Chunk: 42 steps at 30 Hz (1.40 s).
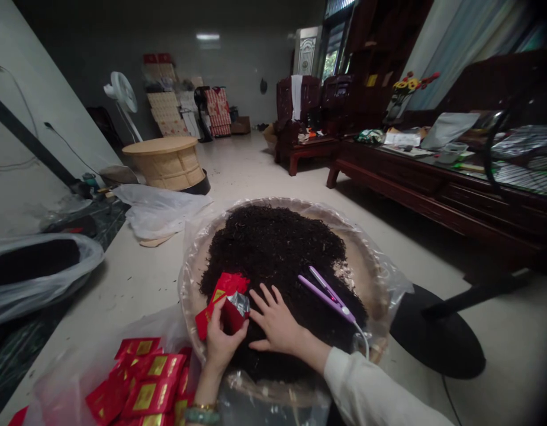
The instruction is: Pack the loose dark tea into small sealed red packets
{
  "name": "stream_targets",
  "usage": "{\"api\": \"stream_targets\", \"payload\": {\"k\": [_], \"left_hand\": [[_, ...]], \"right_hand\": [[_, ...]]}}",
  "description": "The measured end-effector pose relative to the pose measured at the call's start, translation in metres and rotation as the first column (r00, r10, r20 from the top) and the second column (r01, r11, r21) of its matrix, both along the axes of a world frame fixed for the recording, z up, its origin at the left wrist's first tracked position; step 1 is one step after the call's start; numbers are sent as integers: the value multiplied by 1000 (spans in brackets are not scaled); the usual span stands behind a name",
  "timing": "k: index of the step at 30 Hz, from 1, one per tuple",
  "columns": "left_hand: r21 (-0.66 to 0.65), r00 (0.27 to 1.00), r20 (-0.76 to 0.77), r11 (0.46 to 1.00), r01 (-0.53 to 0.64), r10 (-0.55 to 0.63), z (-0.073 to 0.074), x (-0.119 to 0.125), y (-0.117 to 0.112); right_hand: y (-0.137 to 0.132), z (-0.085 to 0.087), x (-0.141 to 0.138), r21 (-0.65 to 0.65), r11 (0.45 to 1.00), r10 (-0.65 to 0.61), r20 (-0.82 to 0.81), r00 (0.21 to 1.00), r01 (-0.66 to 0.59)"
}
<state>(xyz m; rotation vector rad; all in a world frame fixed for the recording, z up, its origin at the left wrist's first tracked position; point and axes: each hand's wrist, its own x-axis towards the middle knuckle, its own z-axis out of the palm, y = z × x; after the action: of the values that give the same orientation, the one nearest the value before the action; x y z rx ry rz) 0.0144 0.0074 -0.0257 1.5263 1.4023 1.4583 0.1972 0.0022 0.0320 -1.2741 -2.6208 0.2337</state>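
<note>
My left hand (225, 338) grips a small red packet (234, 316) whose silvery inside shows at its open top. Beside it, my right hand (276, 319) is spread with fingers apart over a heap of dark dried tea leaves (273, 248), its fingertips close to the packet's mouth. The leaves lie in a wide round basket (191, 278) lined with clear plastic. More red packets (231, 284) rest on the leaves just behind my left hand. To the right, a purple hair straightener (329, 299) lies on the heap, its plates apart and its white cord trailing toward me.
Red and gold packets (151, 384) fill a plastic bag at lower left. Another bag of dark leaves (34, 260) stands farther left. A black round stand base (437, 331) is right of the basket. Behind are a wooden drum-like table (160, 145) and a long dark wooden table (415, 177).
</note>
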Motion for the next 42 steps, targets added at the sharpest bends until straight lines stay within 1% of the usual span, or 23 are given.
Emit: {"api": "stream_targets", "payload": {"k": [3, 5, 8, 10, 12, 14, 16, 17, 22, 25, 27, 29, 31, 32, 33, 34, 35, 36, 37, 38, 39, 41, 42], "left_hand": [[24, 999, -34, 1000, -19, 20, 1, 3, -3], [35, 998, -61, 999, -3, 5, 4, 6, -7], [66, 992, -108, 995, 77, -70, 13, 13, -14], [139, 985, -149, 985, 106, -85, 20, 19, -17], [259, 972, -223, 957, 128, -69, 27, 24, -18], [370, 949, -313, 914, 165, -45, 31, 26, -18], [428, 922, -387, 879, 209, -31, 35, 24, -18], [435, 909, -415, 872, 225, -27, 36, 23, -18], [405, 843, -538, 879, 251, 7, 42, 11, -23], [298, 776, -628, 903, 309, -58, 52, 5, -29], [223, 735, -668, 911, 347, -117, 60, 1, -32], [181, 709, -687, 907, 380, -159, 66, -2, -33], [170, 698, -692, 897, 407, -185, 68, -5, -32], [177, 699, -690, 893, 414, -187, 68, -6, -31], [191, 706, -685, 891, 413, -180, 66, -6, -30], [206, 714, -679, 890, 406, -169, 65, -5, -29], [219, 724, -671, 892, 396, -157, 63, -3, -28], [229, 734, -663, 894, 385, -146, 62, 0, -28], [235, 742, -655, 896, 376, -140, 61, 3, -28], [234, 747, -649, 898, 372, -140, 60, 8, -28], [230, 750, -645, 899, 373, -146, 60, 12, -28], [222, 752, -638, 897, 383, -164, 62, 20, -29], [215, 753, -634, 896, 389, -175, 63, 24, -30]], "right_hand": [[1, -3, -2, -3, 998, 66, 43, 997, -65], [0, -3, 2, -11, 996, 94, 78, 993, -93], [0, -1, 13, -15, 997, 79, 89, 993, -78], [2, 0, 19, 7, 998, 54, 64, 996, -54], [4, -2, 21, 28, 997, 69, 56, 996, -70], [5, -5, 19, 33, 992, 115, 84, 990, -118], [5, -7, 19, 37, 986, 155, 115, 981, -160], [4, -8, 20, 39, 984, 166, 125, 978, -172], [0, -4, 33, 62, 987, 142, 135, 981, -151], [0, -5, 36, 104, 985, 122, 120, 985, -135], [0, -7, 37, 97, 985, 129, 135, 982, -143], [0, -8, 39, 73, 987, 132, 137, 982, -142], [1, -8, 43, 49, 993, 101, 52, 994, -103], [1, -6, 45, 26, 998, 64, -45, 997, -63], [2, -5, 47, -20, 1000, 6, -188, 982, -10], [2, -4, 49, -106, 993, -95, -383, 919, 59], [3, -3, 49, -224, 967, -234, -577, 782, 124], [3, -2, 49, -355, 921, -380, -714, 588, 163], [4, -2, 49, -473, 864, -502, -776, 382, 175], [5, -2, 48, -564, 807, -590, -780, 209, 172], [5, -2, 48, -625, 762, -644, -760, 93, 170], [4, -2, 47, -688, 708, -697, -717, 0, 161], [3, -1, 48, -738, 667, -734, -675, -78, 103]]}}
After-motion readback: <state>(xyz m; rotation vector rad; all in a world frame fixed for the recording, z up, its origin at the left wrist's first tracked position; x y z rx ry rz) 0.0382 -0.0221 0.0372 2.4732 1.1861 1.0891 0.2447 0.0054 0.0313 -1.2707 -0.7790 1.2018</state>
